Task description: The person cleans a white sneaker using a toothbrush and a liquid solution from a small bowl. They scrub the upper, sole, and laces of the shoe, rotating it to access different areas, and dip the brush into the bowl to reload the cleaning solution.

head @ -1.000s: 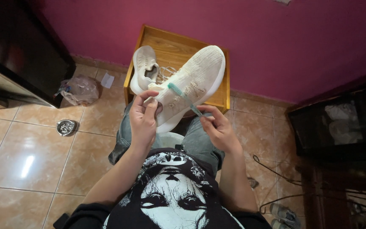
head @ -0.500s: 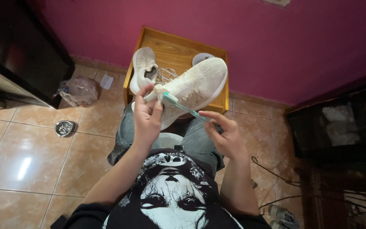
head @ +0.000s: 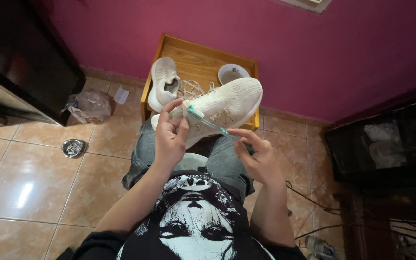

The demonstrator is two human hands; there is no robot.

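Two bare hands work above a small wooden table (head: 196, 60) with a raised rim, set against a magenta wall (head: 275, 43) on a floor of glossy tan tiles (head: 30, 183). The left hand (head: 170, 137) has its fingers clamped on the heel end of a cream knit shoe (head: 222, 106), which is held in the air over the table's near edge, toe pointing toward the right. The right hand (head: 256, 156) pinches the handle of a teal toothbrush (head: 210, 124) between thumb and fingertips, and the bristle head lies against the shoe's side near the left thumb. A second cream shoe (head: 163, 82) rests along the table's left edge, loose white laces (head: 191, 89) lie at its middle, and a small white bowl (head: 232, 73) stands near the far right corner. On the floor to the table's left lie a crumpled plastic bag (head: 88, 106), a scrap of white paper (head: 121, 95) and a small metal dish (head: 72, 148). Compared with half a second ago, the held shoe sits lower, uncovering more of the bowl, and the right hand has come closer to the shoe. Dark cabinets at the left and right edges are cut off, the contents of the bowl and the metal dish cannot be made out, and the near part of the table is hidden behind the shoe.
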